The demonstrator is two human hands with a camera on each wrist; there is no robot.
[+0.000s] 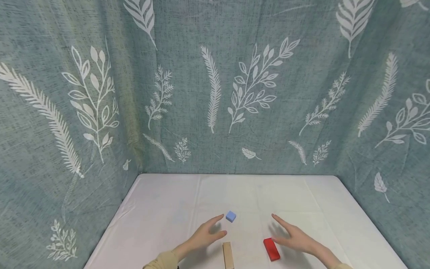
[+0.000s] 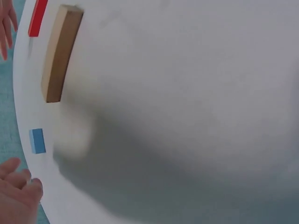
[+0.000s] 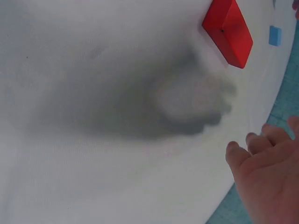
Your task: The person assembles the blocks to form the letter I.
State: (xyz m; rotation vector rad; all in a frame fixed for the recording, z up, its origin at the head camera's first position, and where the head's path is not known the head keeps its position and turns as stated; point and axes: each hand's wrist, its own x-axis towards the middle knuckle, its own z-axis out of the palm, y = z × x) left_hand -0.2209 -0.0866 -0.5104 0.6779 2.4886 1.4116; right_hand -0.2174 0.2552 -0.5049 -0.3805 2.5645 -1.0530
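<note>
Frame bottom centre | I see left hand [image 1: 203, 236], right hand [image 1: 295, 239] extended, holding nothing | Risk: lowering the right could knock red block [image 1: 271, 249].

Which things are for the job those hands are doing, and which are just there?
Probably for the job (the hands hold nothing):
left hand
right hand
blue block
red block
wooden block

Just there:
white table
leaf-patterned cloth

Left hand [image 2: 18, 196] near blue block [image 2: 38, 141]; long wooden block [image 2: 62, 53] mid-left; red block [image 2: 37, 17], right hand [image 2: 6, 23] top left; white desk [image 2: 196, 60].
</note>
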